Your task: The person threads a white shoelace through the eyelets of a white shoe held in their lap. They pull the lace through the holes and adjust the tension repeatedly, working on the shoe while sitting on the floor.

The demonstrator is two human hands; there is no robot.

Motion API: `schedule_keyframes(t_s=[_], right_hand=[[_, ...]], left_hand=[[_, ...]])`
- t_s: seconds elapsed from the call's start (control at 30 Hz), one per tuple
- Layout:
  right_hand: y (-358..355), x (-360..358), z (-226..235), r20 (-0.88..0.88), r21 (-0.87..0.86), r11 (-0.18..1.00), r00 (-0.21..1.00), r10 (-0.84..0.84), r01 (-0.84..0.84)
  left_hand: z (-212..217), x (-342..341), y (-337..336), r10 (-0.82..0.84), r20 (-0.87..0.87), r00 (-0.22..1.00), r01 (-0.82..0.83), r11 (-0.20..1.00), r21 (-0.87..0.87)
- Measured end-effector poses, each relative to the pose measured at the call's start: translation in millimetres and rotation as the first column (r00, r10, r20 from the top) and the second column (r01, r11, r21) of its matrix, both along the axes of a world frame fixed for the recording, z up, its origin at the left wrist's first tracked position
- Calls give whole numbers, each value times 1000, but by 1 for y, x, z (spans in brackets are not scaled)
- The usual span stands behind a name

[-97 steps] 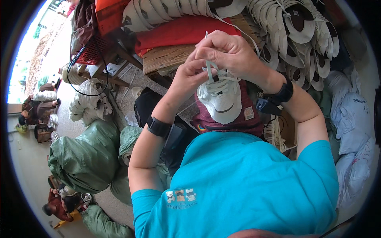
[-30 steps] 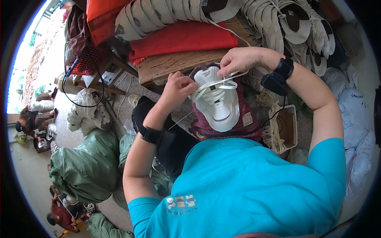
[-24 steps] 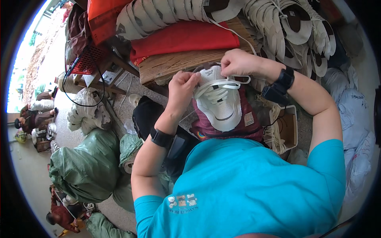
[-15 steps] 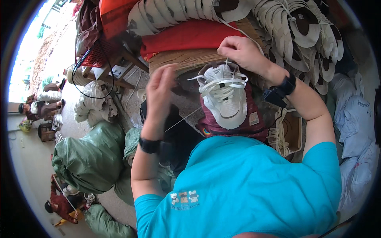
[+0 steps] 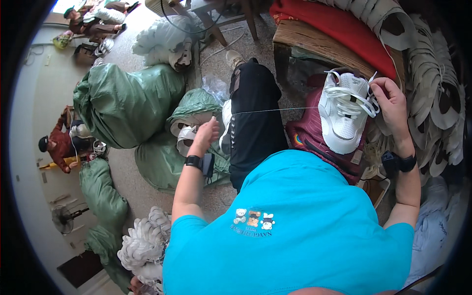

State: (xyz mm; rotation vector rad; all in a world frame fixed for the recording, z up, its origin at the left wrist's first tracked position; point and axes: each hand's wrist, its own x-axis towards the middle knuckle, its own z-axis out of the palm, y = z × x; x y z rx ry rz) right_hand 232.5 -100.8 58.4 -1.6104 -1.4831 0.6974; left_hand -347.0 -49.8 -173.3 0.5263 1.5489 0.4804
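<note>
A white sneaker (image 5: 342, 123) with loosely looped white laces (image 5: 346, 94) rests on a maroon cloth (image 5: 307, 129) over my lap, its toe toward me. My right hand (image 5: 391, 101) is closed in a pinch beside the shoe's collar, close to a lace end; what its fingertips hold is too small to make out. A thin white thread (image 5: 275, 110) runs taut leftward from the shoe across my black-trousered leg. At its other end my left hand (image 5: 206, 133), fingers curled, grips the thread out to the left.
A wooden bench (image 5: 314, 42) with red cloth (image 5: 339, 29) stands ahead. Stacked pale shoe uppers (image 5: 432, 93) line the right. Green sacks (image 5: 130, 101) fill the left floor, one open with white shoe parts. Two people (image 5: 66, 135) work farther left, near a fan (image 5: 64, 220).
My left hand has swung out left and down, drawing the thread longer. My right hand has shifted from above the shoe to its right side. The view has turned left.
</note>
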Motion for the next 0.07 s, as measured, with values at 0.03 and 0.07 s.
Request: schedule_keyframes(t_s=[0.03, 0.07], right_hand=[[2, -4, 2, 28, 23, 1000, 1000, 7, -8], [4, -4, 3, 33, 27, 1000, 999, 9, -10]], left_hand=[[-1, 11, -4, 60, 32, 998, -58, 996, -69], [-1, 20, -6, 113, 68, 991, -109, 992, -62]])
